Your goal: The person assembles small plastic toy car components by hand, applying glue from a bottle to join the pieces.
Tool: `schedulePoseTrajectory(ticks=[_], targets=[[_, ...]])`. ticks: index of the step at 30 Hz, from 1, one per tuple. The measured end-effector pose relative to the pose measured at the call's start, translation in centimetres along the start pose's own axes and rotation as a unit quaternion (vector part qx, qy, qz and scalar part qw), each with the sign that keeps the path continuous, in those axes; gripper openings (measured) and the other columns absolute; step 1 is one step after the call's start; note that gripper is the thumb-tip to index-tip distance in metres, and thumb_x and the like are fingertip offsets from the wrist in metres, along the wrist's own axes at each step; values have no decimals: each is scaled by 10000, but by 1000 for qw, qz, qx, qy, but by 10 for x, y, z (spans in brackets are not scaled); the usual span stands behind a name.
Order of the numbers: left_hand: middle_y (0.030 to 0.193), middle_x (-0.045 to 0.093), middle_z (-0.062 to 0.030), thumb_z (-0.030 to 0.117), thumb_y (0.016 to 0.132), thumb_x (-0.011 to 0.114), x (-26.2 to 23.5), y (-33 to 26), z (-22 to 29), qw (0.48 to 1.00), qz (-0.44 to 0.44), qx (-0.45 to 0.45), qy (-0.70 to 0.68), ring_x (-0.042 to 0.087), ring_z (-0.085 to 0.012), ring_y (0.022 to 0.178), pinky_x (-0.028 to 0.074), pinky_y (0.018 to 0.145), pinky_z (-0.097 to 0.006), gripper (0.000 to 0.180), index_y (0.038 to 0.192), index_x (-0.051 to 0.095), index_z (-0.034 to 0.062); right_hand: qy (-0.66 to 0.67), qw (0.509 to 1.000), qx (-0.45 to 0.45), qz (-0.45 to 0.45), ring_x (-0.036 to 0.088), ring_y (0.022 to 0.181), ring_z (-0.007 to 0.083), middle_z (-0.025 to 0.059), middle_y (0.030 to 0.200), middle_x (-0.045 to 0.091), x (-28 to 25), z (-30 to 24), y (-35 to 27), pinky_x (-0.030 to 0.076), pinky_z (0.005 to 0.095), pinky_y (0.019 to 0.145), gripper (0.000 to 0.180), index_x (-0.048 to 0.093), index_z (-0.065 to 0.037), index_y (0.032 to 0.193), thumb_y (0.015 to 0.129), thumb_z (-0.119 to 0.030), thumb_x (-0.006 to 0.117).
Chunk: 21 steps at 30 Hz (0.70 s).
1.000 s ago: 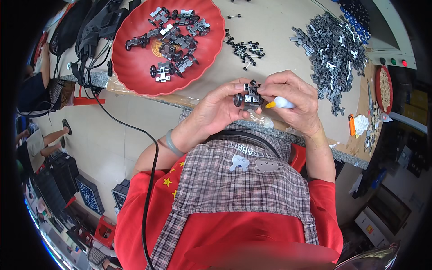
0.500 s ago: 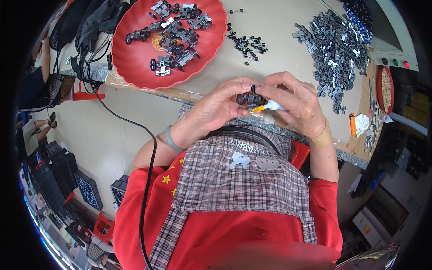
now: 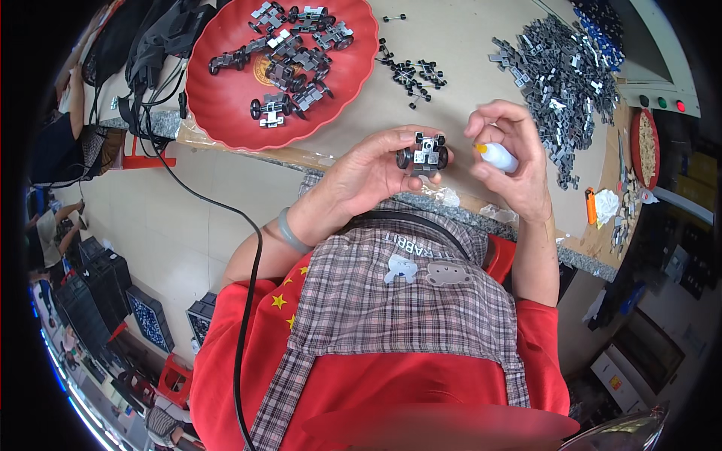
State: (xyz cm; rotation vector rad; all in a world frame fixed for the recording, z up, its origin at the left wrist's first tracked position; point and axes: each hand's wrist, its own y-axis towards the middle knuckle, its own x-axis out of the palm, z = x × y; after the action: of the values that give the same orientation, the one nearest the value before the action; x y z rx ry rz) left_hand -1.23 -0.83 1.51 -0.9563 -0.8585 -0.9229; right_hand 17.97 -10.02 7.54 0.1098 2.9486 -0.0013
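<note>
My left hand grips a small grey toy car chassis with black wheels, its flat side facing up, over the table's front edge. To the right of it, my right hand holds a small white glue bottle, whose yellow tip points toward the chassis without touching it. At the upper left, a red scalloped tray carries several similar wheeled chassis. Beyond my hands lies a loose group of small black-ended axles.
A large heap of grey plastic parts covers the table's right side. An orange lighter and crumpled white tissue lie near the right front edge, by a red dish of small pale pieces. A black cable hangs at left.
My right hand has drawn the glue bottle away to the right, off the chassis. The chassis has turned in my left hand, so its lighter grey face shows.
</note>
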Motion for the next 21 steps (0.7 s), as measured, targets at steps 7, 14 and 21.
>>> schedulePoseTrajectory(ticks=[7,14,21], targets=[[1143,556,-241,283,903,496,-12,5,-3,999,-28,15,-16,589,-288,933,501,757,-326,465,1244,466,-33,133,986,-22,94,528,883,113,98,1063,519,4,21,-19,450,235,729,288,502,-20,1052,800,-58,635],[1155,547,-202,285,893,507,-14,6,-3,1000,-16,18,-4,576,-300,966,492,839,-377,465,1237,468,-27,28,965,-136,224,627,907,174,119,993,611,27,23,-24,515,279,792,465,541,0,1084,692,-4,791],[1161,542,-173,288,875,520,-15,4,-5,999,-24,21,5,560,-303,970,479,846,-380,476,1232,472,-25,-99,946,-175,255,661,837,215,169,911,651,31,22,-27,531,289,713,468,524,46,1178,812,-168,720]])
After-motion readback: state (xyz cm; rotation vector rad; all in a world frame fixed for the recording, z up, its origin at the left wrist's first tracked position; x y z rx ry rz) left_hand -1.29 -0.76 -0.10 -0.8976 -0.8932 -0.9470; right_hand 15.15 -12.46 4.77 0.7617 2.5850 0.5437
